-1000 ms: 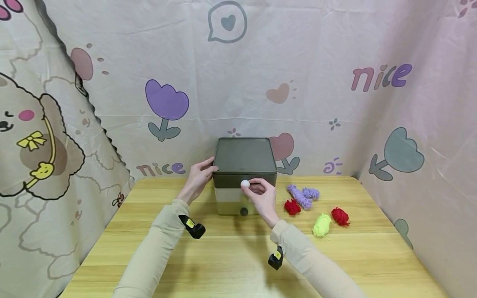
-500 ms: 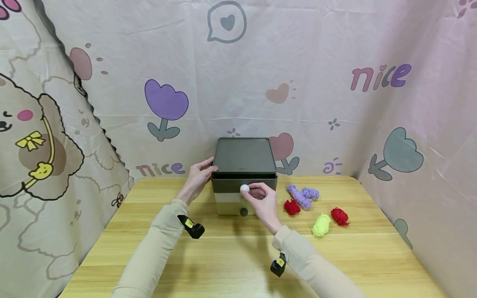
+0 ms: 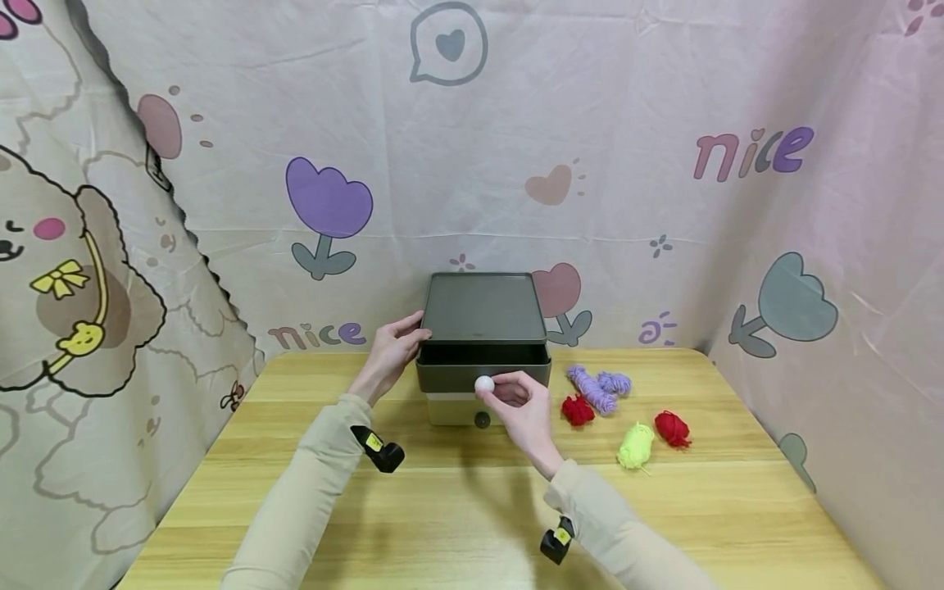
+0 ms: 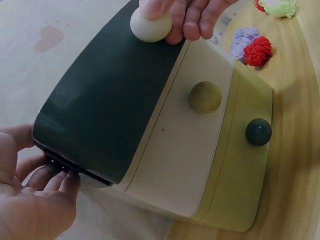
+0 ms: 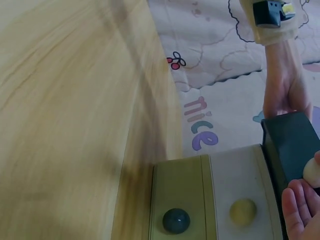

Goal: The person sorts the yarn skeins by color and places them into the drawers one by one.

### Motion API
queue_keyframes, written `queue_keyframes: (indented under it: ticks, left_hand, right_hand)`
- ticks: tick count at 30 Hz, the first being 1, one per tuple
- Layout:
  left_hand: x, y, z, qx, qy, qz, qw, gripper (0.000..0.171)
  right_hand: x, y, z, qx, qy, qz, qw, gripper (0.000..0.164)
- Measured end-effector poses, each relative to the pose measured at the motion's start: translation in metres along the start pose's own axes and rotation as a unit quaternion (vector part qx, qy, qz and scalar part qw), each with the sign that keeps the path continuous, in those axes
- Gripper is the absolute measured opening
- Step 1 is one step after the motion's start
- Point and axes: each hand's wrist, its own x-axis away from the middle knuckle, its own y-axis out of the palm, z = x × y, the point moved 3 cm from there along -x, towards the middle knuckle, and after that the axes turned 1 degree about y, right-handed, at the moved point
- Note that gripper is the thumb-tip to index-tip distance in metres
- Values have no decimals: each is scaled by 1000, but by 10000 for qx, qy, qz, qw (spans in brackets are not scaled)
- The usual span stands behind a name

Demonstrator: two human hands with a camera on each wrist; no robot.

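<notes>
A small drawer box (image 3: 485, 305) has a dark green top drawer (image 4: 107, 95), a cream middle drawer (image 4: 172, 130) and a yellow-green bottom drawer (image 4: 235, 165). The top drawer is part way out, and its dark inside shows in the head view. Thumb and fingers of my right hand (image 3: 527, 412) pinch the round white knob (image 3: 484, 384) on this drawer. At the box's upper left front corner, my left hand (image 3: 388, 358) holds on, thumb on top and fingers bent against the side. The lower drawers are pushed in.
Right of the box on the wooden table (image 3: 442, 508) lie purple yarn skeins (image 3: 592, 388), a red yarn bundle (image 3: 578, 410), a yellow-green one (image 3: 637, 446) and another red one (image 3: 673, 428). A printed cloth (image 3: 634, 90) hangs behind.
My right hand has drawn the top drawer toward me by its white knob, opening a growing gap under the box's top. My left hand has stayed at the corner.
</notes>
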Motion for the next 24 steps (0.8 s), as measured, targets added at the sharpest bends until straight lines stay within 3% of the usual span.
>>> queue_keyframes:
  ticks: [24]
  left_hand:
    - [0,0,0,-19,-18,-51,10000,59]
  right_hand:
    - [26,-7,-7,-19,0,-199,9998,21]
